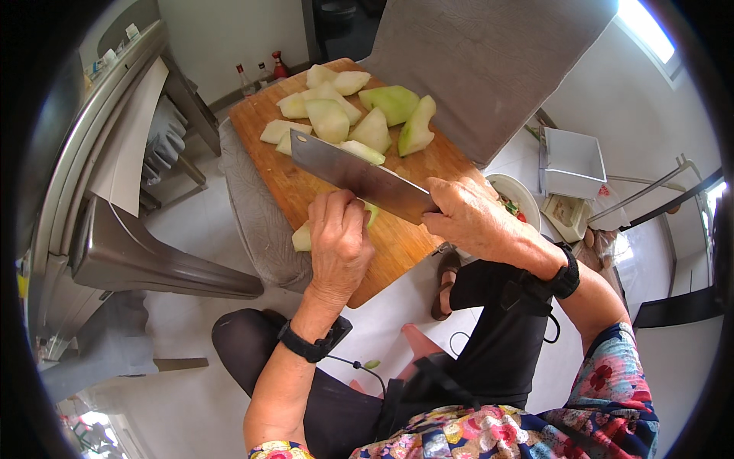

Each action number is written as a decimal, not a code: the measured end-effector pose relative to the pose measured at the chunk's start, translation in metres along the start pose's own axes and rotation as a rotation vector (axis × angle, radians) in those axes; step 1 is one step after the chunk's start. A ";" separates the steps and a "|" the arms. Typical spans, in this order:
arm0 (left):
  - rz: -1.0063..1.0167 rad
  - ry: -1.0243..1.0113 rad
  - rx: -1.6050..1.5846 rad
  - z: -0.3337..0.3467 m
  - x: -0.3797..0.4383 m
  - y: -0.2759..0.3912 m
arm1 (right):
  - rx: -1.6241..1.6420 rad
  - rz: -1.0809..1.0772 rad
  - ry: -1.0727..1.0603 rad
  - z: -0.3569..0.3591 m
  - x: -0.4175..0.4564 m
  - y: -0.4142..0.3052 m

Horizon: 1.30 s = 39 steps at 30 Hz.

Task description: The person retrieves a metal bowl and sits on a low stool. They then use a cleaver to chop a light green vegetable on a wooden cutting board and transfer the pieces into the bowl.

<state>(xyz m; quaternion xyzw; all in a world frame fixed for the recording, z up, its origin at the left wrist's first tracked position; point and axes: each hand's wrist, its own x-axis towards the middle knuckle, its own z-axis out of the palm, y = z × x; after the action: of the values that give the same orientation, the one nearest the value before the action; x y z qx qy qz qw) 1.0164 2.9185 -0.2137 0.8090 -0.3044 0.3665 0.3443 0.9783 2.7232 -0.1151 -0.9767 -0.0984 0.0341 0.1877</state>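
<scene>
My right hand (pixel 473 221) grips the handle of a cleaver (pixel 364 182), its broad steel blade slanting up to the left above the board. Just below the blade, the bent fingers of my left hand (pixel 342 246) hold down a pale green piece of gourd or melon (pixel 301 237), mostly hidden under them. Both hands are over a wooden cutting board (pixel 401 244). On its far half lie several cut chunks (pixel 328 119) of the same flesh, some with green on the outside (pixel 395 104). A slice (pixel 362 152) shows right behind the blade.
The board rests on a chair with a grey fabric cover (pixel 481 69). A white bucket (pixel 530 201) with food scraps stands right of the board. Leftward is a table with a thick curved leg (pixel 172 261). Bottles (pixel 279 66) stand by the wall; a grey bin (pixel 573 155) lies right.
</scene>
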 end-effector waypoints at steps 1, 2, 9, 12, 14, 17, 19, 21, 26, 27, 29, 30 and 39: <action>-0.001 0.000 0.001 0.000 0.000 0.000 | -0.012 0.009 -0.007 0.000 0.000 0.000; -0.002 -0.001 0.003 0.000 0.001 0.000 | -0.018 0.004 -0.009 0.000 0.000 0.000; -0.001 -0.002 0.009 0.000 0.000 0.001 | -0.062 0.016 -0.066 -0.002 0.004 -0.003; 0.003 -0.014 0.014 0.000 0.000 0.000 | -0.060 0.023 -0.088 -0.002 0.008 -0.004; 0.003 -0.025 0.010 0.000 0.001 0.000 | -0.060 0.007 -0.082 -0.001 0.010 -0.003; 0.009 -0.025 0.000 0.002 0.000 0.000 | -0.042 0.007 -0.109 0.001 0.016 -0.006; 0.015 -0.018 -0.002 0.002 -0.001 -0.001 | 0.011 0.042 -0.169 0.000 0.023 -0.014; 0.017 -0.008 -0.009 0.001 -0.001 -0.001 | -0.032 0.022 -0.183 0.008 0.028 -0.010; 0.012 0.001 -0.026 0.002 0.000 0.001 | -0.007 0.081 -0.233 0.010 0.035 -0.005; 0.015 -0.002 -0.020 0.000 0.000 0.000 | 0.090 0.200 -0.296 -0.002 0.036 -0.018; 0.000 -0.009 -0.023 -0.003 0.000 0.000 | 0.256 0.283 -0.336 -0.002 0.038 -0.019; 0.000 -0.007 -0.038 0.001 0.001 0.003 | 0.319 0.257 -0.302 0.007 0.038 0.000; 0.017 -0.032 -0.044 0.002 0.002 0.001 | 0.484 0.135 -0.066 0.030 0.029 0.021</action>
<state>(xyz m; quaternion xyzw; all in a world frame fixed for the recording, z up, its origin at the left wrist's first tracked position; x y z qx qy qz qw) 1.0173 2.9159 -0.2123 0.8044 -0.3248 0.3495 0.3539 1.0077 2.7207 -0.1518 -0.9060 -0.0278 0.1009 0.4101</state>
